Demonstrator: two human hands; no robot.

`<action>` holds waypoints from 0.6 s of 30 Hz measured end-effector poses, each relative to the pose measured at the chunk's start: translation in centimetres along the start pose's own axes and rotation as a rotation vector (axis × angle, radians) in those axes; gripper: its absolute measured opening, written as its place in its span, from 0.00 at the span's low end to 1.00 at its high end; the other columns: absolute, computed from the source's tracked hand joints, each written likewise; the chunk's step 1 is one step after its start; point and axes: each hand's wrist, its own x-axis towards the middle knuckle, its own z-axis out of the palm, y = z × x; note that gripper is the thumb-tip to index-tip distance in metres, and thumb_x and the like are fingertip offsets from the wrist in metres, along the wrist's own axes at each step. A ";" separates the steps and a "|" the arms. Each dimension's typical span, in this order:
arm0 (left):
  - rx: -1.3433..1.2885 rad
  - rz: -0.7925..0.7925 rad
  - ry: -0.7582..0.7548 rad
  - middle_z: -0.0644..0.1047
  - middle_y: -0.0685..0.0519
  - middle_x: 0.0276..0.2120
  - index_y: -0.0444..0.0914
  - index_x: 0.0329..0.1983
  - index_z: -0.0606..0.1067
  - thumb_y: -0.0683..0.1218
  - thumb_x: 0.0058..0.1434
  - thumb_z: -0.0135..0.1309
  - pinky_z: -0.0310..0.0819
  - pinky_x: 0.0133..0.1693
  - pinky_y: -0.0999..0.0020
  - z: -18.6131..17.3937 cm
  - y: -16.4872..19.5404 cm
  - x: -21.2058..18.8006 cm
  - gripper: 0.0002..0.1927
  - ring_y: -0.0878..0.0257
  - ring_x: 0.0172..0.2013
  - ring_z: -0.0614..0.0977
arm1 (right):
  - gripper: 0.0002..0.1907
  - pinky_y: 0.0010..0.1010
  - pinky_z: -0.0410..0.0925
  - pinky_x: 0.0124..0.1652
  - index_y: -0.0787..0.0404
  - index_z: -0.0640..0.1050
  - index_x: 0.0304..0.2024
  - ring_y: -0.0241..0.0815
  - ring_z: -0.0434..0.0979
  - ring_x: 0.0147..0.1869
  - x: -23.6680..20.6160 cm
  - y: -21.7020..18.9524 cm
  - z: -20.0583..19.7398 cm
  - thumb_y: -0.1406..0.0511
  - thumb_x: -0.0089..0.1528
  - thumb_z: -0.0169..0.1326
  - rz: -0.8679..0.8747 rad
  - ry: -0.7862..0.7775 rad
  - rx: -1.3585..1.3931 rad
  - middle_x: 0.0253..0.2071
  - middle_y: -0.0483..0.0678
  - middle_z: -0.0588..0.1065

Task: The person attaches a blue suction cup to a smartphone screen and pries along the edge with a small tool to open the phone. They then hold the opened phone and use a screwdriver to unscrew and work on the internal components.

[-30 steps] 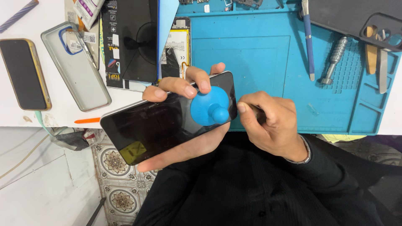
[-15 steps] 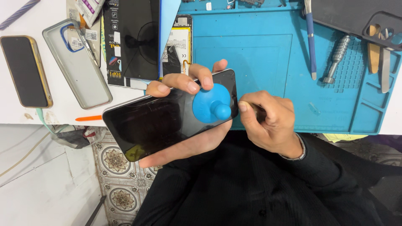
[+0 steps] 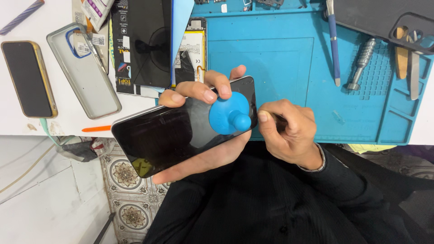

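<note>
At far left I note 1 gold-edged phone and 1 clear case lying on the white table. At centre my left hand is clamped around the dark phone, held just off the near table edge with a blue suction cup stuck on its glass. To the right, my right hand is curled closed against the phone's right end, though I cannot tell what it pinches, with the blue mat beyond.
</note>
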 end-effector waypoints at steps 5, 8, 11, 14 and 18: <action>0.024 0.022 0.000 0.75 0.43 0.47 0.36 0.62 0.65 0.93 0.48 0.31 0.69 0.58 0.30 0.2 -0.1 -0.2 0.64 0.47 0.47 0.76 | 0.03 0.23 0.57 0.25 0.67 0.75 0.38 0.29 0.66 0.23 -0.4 0.2 0.2 0.75 0.68 0.55 -0.002 0.027 -0.002 0.26 0.44 0.73; 0.019 0.016 -0.004 0.75 0.43 0.49 0.36 0.62 0.65 0.93 0.47 0.31 0.69 0.59 0.30 0.3 -0.1 -0.2 0.64 0.47 0.47 0.77 | 0.03 0.22 0.58 0.23 0.67 0.75 0.38 0.29 0.66 0.24 -0.5 0.3 0.2 0.75 0.68 0.55 -0.014 0.036 -0.010 0.26 0.44 0.73; 0.010 0.029 -0.006 0.75 0.43 0.50 0.36 0.62 0.65 0.93 0.49 0.32 0.69 0.59 0.30 0.3 -0.3 -0.2 0.64 0.47 0.47 0.77 | 0.03 0.23 0.57 0.24 0.67 0.75 0.38 0.29 0.65 0.23 -0.6 0.4 0.2 0.76 0.68 0.55 -0.029 0.037 -0.030 0.26 0.44 0.73; -0.027 0.029 -0.025 0.75 0.43 0.50 0.36 0.62 0.65 0.92 0.50 0.33 0.68 0.59 0.31 0.2 -0.4 0.0 0.62 0.47 0.48 0.77 | 0.03 0.23 0.58 0.26 0.68 0.75 0.38 0.28 0.67 0.24 -0.6 0.4 0.2 0.75 0.68 0.55 -0.025 0.037 -0.009 0.25 0.44 0.73; -0.067 0.000 -0.023 0.75 0.43 0.51 0.37 0.62 0.65 0.92 0.52 0.34 0.68 0.59 0.32 -0.1 -0.4 0.0 0.61 0.47 0.49 0.77 | 0.04 0.22 0.60 0.26 0.67 0.74 0.39 0.27 0.69 0.25 -0.4 0.1 0.3 0.75 0.70 0.53 0.031 0.027 0.072 0.25 0.43 0.73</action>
